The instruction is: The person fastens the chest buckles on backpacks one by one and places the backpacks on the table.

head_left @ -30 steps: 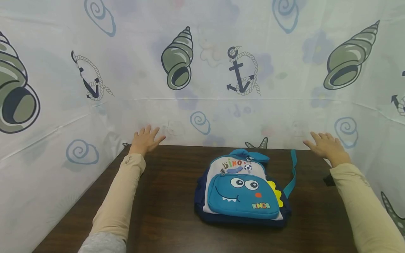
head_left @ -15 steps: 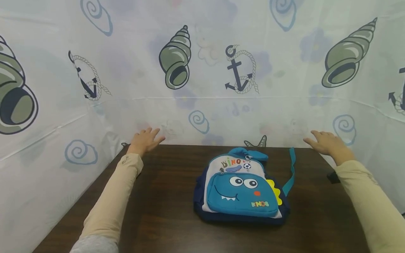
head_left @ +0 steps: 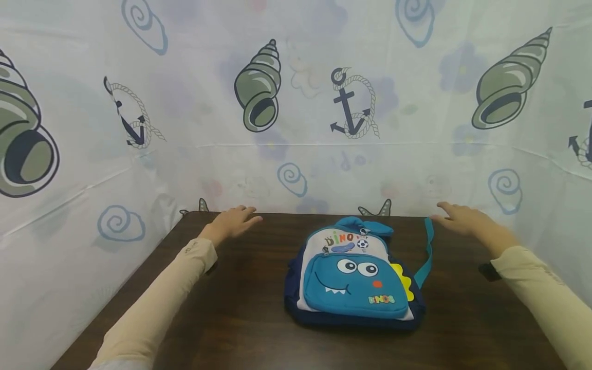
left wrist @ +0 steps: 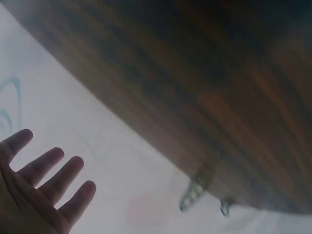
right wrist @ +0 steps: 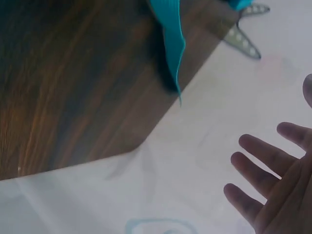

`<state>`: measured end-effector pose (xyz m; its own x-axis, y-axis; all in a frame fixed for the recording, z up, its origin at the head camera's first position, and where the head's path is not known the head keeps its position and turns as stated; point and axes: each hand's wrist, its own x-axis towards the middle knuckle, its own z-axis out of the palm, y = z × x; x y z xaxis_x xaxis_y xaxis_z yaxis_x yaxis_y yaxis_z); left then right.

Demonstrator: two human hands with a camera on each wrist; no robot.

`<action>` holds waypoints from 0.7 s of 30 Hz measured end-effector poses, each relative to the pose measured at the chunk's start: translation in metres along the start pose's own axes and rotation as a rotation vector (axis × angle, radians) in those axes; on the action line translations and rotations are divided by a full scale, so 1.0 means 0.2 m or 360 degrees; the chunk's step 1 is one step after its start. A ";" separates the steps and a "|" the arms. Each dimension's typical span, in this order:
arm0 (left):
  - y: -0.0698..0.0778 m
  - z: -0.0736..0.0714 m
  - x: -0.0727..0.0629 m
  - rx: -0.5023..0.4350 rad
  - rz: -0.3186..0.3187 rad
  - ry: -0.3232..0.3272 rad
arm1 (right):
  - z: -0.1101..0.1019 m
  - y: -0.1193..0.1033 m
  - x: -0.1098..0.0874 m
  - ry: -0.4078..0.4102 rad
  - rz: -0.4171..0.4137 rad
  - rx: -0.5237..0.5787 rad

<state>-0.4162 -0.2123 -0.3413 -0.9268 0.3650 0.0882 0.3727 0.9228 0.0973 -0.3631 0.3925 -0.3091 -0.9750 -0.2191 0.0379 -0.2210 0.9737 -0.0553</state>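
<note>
A small child's backpack point(head_left: 356, 282) lies front side up on the dark wooden table, blue and white with a dinosaur face, yellow spikes and "DINO" lettering. Its teal strap point(head_left: 426, 257) trails off the right side toward the back edge; part of that strap point(right wrist: 171, 44) shows in the right wrist view. My left hand point(head_left: 231, 224) is held in the air left of the bag, fingers extended and apart from it. On the other side my right hand point(head_left: 469, 223) hovers near the strap's far end, fingers spread. Neither hand holds anything.
The brown table point(head_left: 240, 308) reaches back to a white curtain point(head_left: 208, 113) printed with shells and anchors, which also encloses both sides. Dark bands sit under both wrists.
My left hand has moved right and lower, inward from the table's back left corner. The right hand has dropped slightly and shifted a little left. The backpack stays in place.
</note>
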 end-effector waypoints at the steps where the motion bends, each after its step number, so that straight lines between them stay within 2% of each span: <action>1: 0.02 0.02 0.00 -0.0024 0.0025 -0.0028 | 0.01 -0.02 0.00 0.0001 -0.0023 0.0000; 4: 0.09 0.05 -0.01 -0.0083 0.0084 -0.0096 | 0.06 -0.07 0.01 0.0014 -0.0086 0.0001; 10: 0.16 0.10 0.00 -0.0107 0.0103 -0.0154 | 0.10 -0.18 0.00 0.0001 -0.0156 -0.0009; 21: 0.23 0.16 0.02 0.0024 0.0305 -0.0052 | 0.15 -0.28 -0.01 0.0025 -0.0150 -0.0027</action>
<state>-0.4036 -0.1654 -0.3683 -0.8400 0.5379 0.0714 0.5421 0.8377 0.0667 -0.3489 0.3360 -0.3351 -0.9493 -0.3090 0.0578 -0.3112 0.9497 -0.0338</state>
